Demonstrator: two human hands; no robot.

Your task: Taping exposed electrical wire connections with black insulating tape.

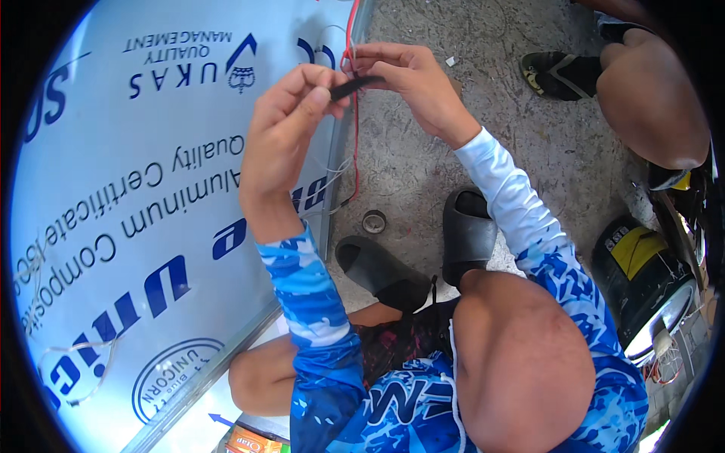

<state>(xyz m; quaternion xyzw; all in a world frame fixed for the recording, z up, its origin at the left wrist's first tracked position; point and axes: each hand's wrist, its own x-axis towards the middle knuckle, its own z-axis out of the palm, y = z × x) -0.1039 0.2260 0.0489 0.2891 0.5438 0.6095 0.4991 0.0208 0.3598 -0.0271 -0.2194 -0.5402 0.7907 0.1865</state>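
Observation:
A short black strip [353, 87], which looks like electrical tape, stretches between my two hands at the top of the view. My left hand [287, 113] pinches its near left end between thumb and fingers. At the other end, my right hand [404, 79] has its thumb and forefinger closed on the strip. A red wire [356, 143] runs down past the fingers, along the edge of a large film-covered panel [189, 204]. Thin clear wires [332, 172] hang beside it. Whether the strip touches the wire is hidden by my fingers.
A small tape roll [374, 221] lies on the concrete floor [423, 166] near my dark slippers [468, 226]. To the right are another person's knee [649, 106] and sandal [559, 75], with a black bucket [642, 275] below. An orange packet [253, 442] sits at the lower edge.

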